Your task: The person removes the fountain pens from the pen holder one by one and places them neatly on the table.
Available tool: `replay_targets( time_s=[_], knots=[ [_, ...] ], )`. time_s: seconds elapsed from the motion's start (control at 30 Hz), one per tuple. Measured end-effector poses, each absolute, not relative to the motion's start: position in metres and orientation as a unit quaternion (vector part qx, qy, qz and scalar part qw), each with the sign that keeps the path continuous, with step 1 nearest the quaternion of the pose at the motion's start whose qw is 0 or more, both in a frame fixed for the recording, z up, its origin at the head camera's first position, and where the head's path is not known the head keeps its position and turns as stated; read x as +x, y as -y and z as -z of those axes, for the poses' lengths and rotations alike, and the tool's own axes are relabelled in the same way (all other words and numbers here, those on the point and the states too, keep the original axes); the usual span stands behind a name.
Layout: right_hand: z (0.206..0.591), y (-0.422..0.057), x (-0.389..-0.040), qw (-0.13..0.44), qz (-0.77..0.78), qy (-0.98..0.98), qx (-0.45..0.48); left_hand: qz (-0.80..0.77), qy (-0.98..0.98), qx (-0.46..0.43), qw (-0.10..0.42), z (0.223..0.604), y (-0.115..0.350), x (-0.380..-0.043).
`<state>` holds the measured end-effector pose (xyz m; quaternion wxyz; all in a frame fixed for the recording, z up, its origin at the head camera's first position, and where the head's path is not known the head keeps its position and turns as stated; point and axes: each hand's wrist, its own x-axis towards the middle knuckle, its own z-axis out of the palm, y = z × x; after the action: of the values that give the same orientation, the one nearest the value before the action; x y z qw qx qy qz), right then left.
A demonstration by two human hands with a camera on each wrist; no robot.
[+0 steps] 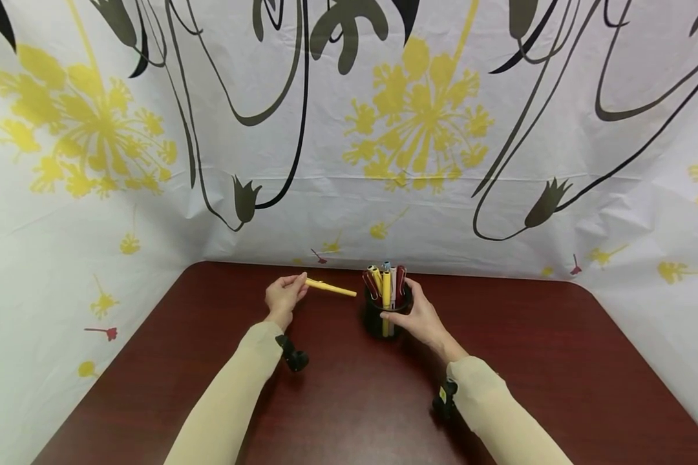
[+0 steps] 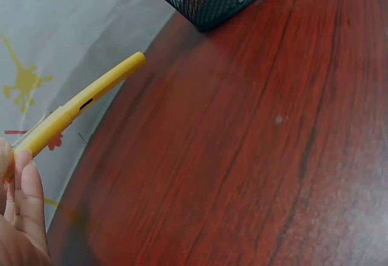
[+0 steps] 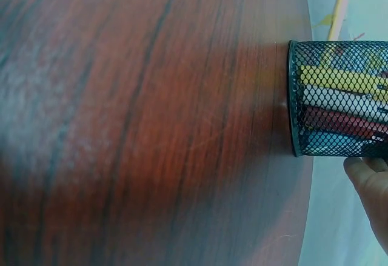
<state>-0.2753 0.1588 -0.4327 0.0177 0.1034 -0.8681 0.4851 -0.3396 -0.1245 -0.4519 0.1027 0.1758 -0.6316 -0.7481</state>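
Backdrop: a white cloth (image 1: 302, 152) printed with yellow flowers and dark stems hangs behind the table.
Table: a dark red wood-grain table (image 1: 337, 407), its far edge just behind the cup; a pen dropped here could roll, being slim and roundish.
Yellow pen: the yellow pen (image 1: 333, 288) is in the air left of the cup, its free end towards it but apart.
Left hand: the left hand (image 1: 284, 299) pinches the yellow pen near its clip; with so little held, a bump on the free end could twist it loose.
Mesh cup: the black mesh cup (image 1: 373, 323) looks upright, with several pens (image 1: 386, 288) crowding its mouth; these could block or deflect another pen.
Right hand: the right hand (image 1: 423, 321) grips the cup's side, thumb towards the front; a sideways push could tip the cup, likeliest if this hold slackens.
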Motion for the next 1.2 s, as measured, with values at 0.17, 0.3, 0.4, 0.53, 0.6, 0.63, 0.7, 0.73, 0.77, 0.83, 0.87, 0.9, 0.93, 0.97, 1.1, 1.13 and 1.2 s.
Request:
replay_targets(
  time_s=[0.17, 0.3, 0.4, 0.53, 0.6, 0.63, 0.7, 0.73, 0.77, 0.83, 0.87, 0.9, 0.93, 0.97, 1.1, 1.13, 1.2],
  knots=[
    [0.433, -0.157, -0.276, 0.021, -0.485, 0.868, 0.103, 0.738, 0.644, 0.177, 0.095, 0.457, 0.126, -0.343],
    [0.434, -0.156, -0.276, 0.017, -0.491, 0.865, 0.098, 0.729, 0.657, 0.173, 0.083, 0.462, 0.125, -0.347],
    [0.434, -0.155, -0.276, 0.013, -0.491, 0.865, 0.104, 0.714, 0.672, 0.176, 0.083, 0.464, 0.125, -0.348],
    [0.434, -0.155, -0.276, 0.014, -0.491, 0.865, 0.103, 0.689, 0.699, 0.171, 0.085, 0.466, 0.127, -0.35],
    [0.434, -0.156, -0.276, 0.015, -0.49, 0.866, 0.1, 0.674, 0.715, 0.165, 0.083, 0.467, 0.127, -0.351],
    [0.434, -0.156, -0.276, 0.015, -0.489, 0.867, 0.099, 0.665, 0.724, 0.164, 0.083, 0.467, 0.128, -0.352],
    [0.434, -0.157, -0.277, 0.015, -0.487, 0.868, 0.098, 0.647, 0.741, 0.161, 0.08, 0.467, 0.128, -0.355],
    [0.434, -0.157, -0.277, 0.014, -0.487, 0.868, 0.098, 0.637, 0.749, 0.161, 0.079, 0.467, 0.129, -0.356],
    [0.434, -0.157, -0.277, 0.015, -0.487, 0.868, 0.098, 0.629, 0.756, 0.161, 0.078, 0.467, 0.13, -0.357],
    [0.434, -0.157, -0.277, 0.016, -0.487, 0.868, 0.099, 0.617, 0.767, 0.162, 0.074, 0.467, 0.13, -0.359],
    [0.434, -0.157, -0.277, 0.016, -0.486, 0.868, 0.099, 0.612, 0.77, 0.162, 0.071, 0.466, 0.131, -0.36],
    [0.434, -0.157, -0.277, 0.017, -0.485, 0.869, 0.099, 0.61, 0.773, 0.163, 0.069, 0.466, 0.131, -0.361],
    [0.434, -0.156, -0.277, 0.018, -0.485, 0.869, 0.098, 0.608, 0.774, 0.164, 0.067, 0.465, 0.131, -0.361],
    [0.434, -0.156, -0.277, 0.02, -0.486, 0.868, 0.098, 0.607, 0.774, 0.165, 0.065, 0.464, 0.131, -0.361],
    [0.435, -0.156, -0.277, 0.029, -0.489, 0.866, 0.101, 0.611, 0.773, 0.16, 0.055, 0.462, 0.131, -0.361],
    [0.436, -0.156, -0.277, 0.031, -0.491, 0.865, 0.102, 0.611, 0.774, 0.158, 0.051, 0.462, 0.131, -0.361],
    [0.436, -0.156, -0.277, 0.034, -0.492, 0.864, 0.105, 0.609, 0.776, 0.155, 0.044, 0.462, 0.132, -0.362]
  ],
)
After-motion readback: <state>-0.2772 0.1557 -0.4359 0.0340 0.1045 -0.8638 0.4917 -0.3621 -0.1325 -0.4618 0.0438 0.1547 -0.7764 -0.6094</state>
